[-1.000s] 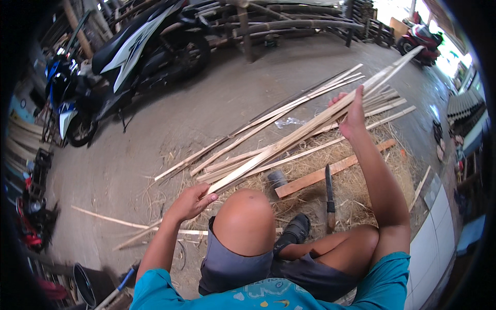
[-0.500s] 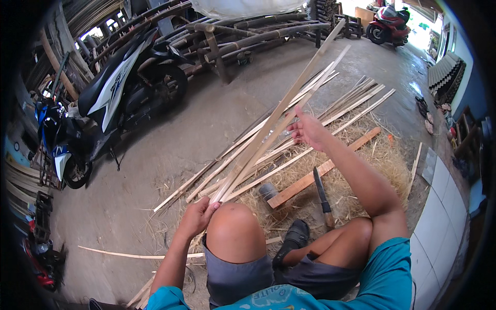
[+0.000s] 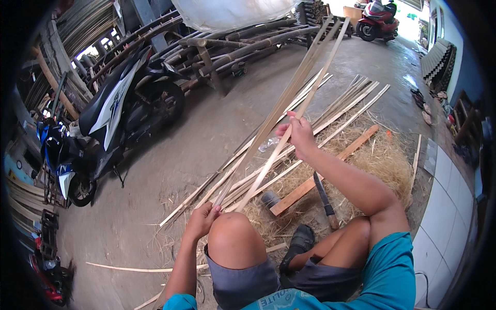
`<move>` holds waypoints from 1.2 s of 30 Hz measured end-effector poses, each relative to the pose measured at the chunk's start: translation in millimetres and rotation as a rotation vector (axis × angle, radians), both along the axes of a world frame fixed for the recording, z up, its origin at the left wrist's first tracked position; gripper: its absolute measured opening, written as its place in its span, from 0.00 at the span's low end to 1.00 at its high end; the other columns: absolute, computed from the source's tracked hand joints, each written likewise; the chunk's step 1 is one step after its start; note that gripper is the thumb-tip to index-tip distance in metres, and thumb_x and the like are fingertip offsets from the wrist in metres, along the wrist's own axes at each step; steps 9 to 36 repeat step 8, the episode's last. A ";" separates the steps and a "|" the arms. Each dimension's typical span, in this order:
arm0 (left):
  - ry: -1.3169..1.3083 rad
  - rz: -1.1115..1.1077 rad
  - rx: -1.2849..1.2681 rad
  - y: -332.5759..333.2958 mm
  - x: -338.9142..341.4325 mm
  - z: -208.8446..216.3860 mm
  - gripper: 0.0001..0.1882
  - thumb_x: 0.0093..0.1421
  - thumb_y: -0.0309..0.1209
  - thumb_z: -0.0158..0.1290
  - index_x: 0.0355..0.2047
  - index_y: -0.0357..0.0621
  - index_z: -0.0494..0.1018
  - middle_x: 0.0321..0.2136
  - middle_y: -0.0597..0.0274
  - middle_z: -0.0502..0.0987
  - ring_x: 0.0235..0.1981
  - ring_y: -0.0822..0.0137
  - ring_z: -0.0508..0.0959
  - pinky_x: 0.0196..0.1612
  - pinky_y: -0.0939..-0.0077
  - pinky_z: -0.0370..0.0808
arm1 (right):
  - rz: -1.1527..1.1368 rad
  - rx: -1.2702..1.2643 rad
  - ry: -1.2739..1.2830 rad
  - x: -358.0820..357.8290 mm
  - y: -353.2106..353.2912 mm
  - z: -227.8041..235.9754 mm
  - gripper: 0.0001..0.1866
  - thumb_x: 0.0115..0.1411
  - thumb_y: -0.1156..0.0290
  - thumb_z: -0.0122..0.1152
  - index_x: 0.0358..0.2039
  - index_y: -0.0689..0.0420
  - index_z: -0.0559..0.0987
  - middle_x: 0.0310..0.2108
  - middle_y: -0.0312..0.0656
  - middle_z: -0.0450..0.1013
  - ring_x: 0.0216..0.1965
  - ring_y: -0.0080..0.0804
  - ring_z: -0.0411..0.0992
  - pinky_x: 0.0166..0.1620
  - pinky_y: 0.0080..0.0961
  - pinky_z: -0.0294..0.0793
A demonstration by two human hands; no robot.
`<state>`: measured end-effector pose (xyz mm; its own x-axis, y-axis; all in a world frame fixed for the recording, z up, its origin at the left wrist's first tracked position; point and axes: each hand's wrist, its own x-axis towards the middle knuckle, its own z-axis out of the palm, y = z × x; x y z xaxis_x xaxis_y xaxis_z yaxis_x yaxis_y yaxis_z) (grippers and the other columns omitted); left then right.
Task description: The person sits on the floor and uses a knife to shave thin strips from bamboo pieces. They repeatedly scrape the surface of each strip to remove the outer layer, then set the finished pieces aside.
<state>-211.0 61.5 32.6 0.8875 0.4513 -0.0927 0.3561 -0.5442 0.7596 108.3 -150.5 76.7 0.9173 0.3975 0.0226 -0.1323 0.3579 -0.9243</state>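
Note:
My left hand (image 3: 203, 220), beside my left knee, is closed on the lower ends of a few long, thin bamboo strips (image 3: 273, 118) that slant up and away. Farther forward, my right hand (image 3: 300, 137) is wrapped round a single pale bamboo strip (image 3: 267, 166), which stands apart from the others and runs down toward my knee. Beneath them, more bamboo strips (image 3: 356, 106) lie on the floor. A knife (image 3: 322, 195) with a dark blade rests by my right shin. Next to it are a reddish wooden plank (image 3: 325, 170) and a short grey cylinder (image 3: 269, 199).
Fine shavings (image 3: 380, 170) cover the floor around the plank. A white and blue motorbike (image 3: 111, 108) stands at left, a red one (image 3: 378, 20) at the far right. Bamboo poles (image 3: 248, 44) are stacked at the back. White tiles (image 3: 439, 212) edge the right side.
My right hand has closed round one strip and drawn it apart from the bunch, to the right. My left hand keeps its hold near the knee. The whole view has shifted slightly.

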 end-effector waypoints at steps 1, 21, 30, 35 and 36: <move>0.039 -0.004 0.013 0.7 0.4 -4.5 0.19 0.70 0.43 0.53 0.32 0.37 0.75 0.24 0.56 0.78 0.26 0.71 0.71 0.31 0.71 0.71 | -0.065 0.007 0.045 -4.6 2.5 4.0 0.21 0.75 0.58 0.39 0.61 0.57 0.66 0.38 0.41 0.71 0.33 0.26 0.71 0.37 0.30 0.81; 0.111 -0.071 -0.077 -19.0 14.8 -40.5 0.21 0.67 0.48 0.56 0.30 0.42 0.71 0.26 0.56 0.79 0.28 0.67 0.72 0.33 0.67 0.72 | -0.284 0.096 0.192 31.2 12.9 -23.5 0.23 0.74 0.52 0.40 0.64 0.46 0.64 0.35 0.36 0.59 0.31 0.22 0.59 0.34 0.30 0.74; 0.111 -0.071 -0.077 -19.0 14.8 -40.5 0.21 0.67 0.48 0.56 0.30 0.42 0.71 0.26 0.56 0.79 0.28 0.67 0.72 0.33 0.67 0.72 | -0.284 0.096 0.192 31.2 12.9 -23.5 0.23 0.74 0.52 0.40 0.64 0.46 0.64 0.35 0.36 0.59 0.31 0.22 0.59 0.34 0.30 0.74; 0.111 -0.071 -0.077 -19.0 14.8 -40.5 0.21 0.67 0.48 0.56 0.30 0.42 0.71 0.26 0.56 0.79 0.28 0.67 0.72 0.33 0.67 0.72 | -0.284 0.096 0.192 31.2 12.9 -23.5 0.23 0.74 0.52 0.40 0.64 0.46 0.64 0.35 0.36 0.59 0.31 0.22 0.59 0.34 0.30 0.74; 0.111 -0.071 -0.077 -19.0 14.8 -40.5 0.21 0.67 0.48 0.56 0.30 0.42 0.71 0.26 0.56 0.79 0.28 0.67 0.72 0.33 0.67 0.72 | -0.284 0.096 0.192 31.2 12.9 -23.5 0.23 0.74 0.52 0.40 0.64 0.46 0.64 0.35 0.36 0.59 0.31 0.22 0.59 0.34 0.30 0.74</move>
